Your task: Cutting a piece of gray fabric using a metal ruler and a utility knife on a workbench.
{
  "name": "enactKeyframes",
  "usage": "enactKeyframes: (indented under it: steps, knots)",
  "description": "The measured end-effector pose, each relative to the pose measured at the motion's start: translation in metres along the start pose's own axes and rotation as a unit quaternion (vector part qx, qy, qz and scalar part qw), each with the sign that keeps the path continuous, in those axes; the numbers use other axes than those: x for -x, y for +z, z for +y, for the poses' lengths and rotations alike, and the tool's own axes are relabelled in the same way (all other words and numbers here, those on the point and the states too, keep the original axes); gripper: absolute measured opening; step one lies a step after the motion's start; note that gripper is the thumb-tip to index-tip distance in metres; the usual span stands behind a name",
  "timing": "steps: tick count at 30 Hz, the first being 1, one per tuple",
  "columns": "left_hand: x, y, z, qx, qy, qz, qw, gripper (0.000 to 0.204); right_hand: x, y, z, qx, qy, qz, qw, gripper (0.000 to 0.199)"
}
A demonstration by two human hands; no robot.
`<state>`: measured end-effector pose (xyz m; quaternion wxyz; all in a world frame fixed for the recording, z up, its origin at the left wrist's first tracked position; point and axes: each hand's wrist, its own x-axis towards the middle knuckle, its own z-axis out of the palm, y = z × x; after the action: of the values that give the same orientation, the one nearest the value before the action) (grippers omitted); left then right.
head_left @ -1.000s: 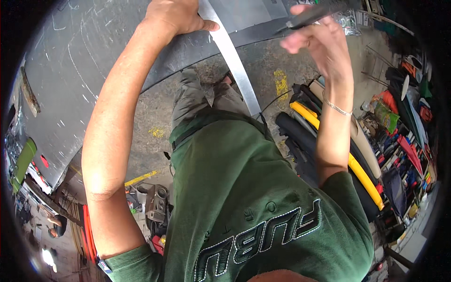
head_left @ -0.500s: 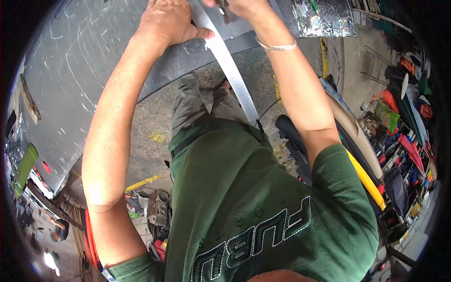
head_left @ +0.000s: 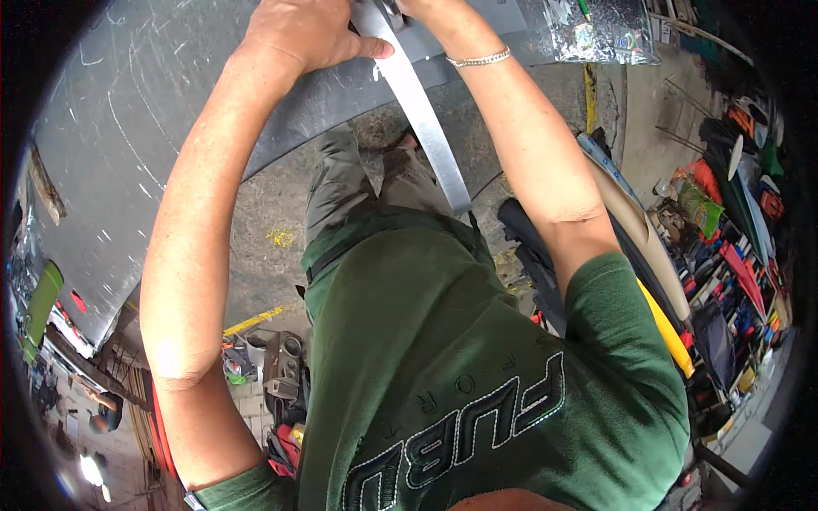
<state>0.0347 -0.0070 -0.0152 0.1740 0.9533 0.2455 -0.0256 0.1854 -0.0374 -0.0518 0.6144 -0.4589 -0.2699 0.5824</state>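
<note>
Right hand has moved left, beside the metal strip; I can't tell its grip. Left hand has its thumb spread onto the strip.

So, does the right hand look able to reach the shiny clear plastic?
Probably yes: only flat grey surface shows between the right hand, at the picture's top edge, and the plastic.

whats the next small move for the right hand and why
Probably ease the tool in the right hand a little along the metal strip: the tool sits at the strip's right edge, and the left hand has its thumb on the strip.
</note>
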Motion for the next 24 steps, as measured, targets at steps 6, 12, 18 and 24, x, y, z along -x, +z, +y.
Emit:
enactKeyframes:
  steps: [6,12,18,24]
  knots:
    - [0.001,0.0,0.0,0.02,-0.014,-0.016,1.0,0.071,0.002,0.0,0.0,0.001,-0.015,-0.001,1.0,0.057]
    - [0.001,0.005,-0.002,0.007,0.009,0.014,1.0,0.068,0.004,0.002,-0.001,-0.001,-0.015,0.011,1.0,0.057]
    - [0.005,0.007,0.0,0.015,0.003,0.011,1.0,0.066,0.006,0.002,-0.001,0.012,-0.037,0.005,0.999,0.057]
    - [0.004,0.008,0.001,0.024,-0.001,0.01,1.0,0.064,0.011,0.013,-0.02,0.378,-0.132,0.025,0.916,0.038]
